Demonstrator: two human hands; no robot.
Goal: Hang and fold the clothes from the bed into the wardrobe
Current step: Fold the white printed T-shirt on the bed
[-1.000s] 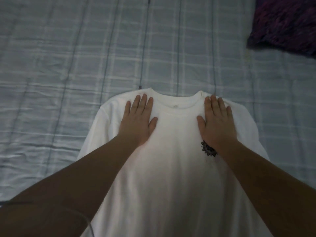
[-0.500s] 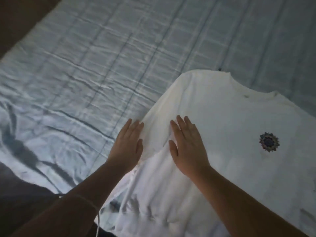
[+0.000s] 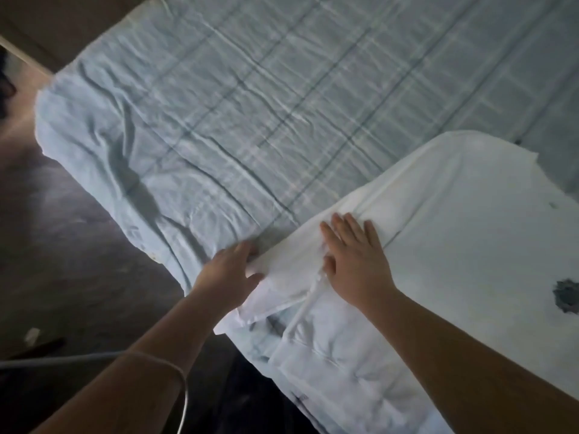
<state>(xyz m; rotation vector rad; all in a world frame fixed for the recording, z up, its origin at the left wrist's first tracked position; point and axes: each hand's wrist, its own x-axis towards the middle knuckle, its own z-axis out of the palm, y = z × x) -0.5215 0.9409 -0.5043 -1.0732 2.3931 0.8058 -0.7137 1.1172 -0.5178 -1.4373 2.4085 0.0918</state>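
White T-shirt [image 3: 470, 245] lies front-up on the bed [image 3: 250, 104], close to the bed's near edge. Its body runs off to the right of view, w/ the dark chest print [image 3: 567, 296] at far right. Its sleeve [image 3: 288, 270] sticks out toward the bed's edge, long axis running from the shoulder seam down-left to the cuff, & sits right btw the two hands.

Left hand [image 3: 227, 275] is at the sleeve's outer side, thumb on top of the cloth & fingers curled at its far edge. It looks like a pinch on the sleeve, tho the fingertips are partly hidden. Right hand [image 3: 355, 261] lies flat, fingers straight & slightly spread, pressing the shirt just inboard of the sleeve, approx. on the seam.

Next move is prob. folding the sleeve in over the body. Left hand is nearer to carry it, travelling rightward across the right hand's line, which would serve as the hinge. Wardrobe not in view.
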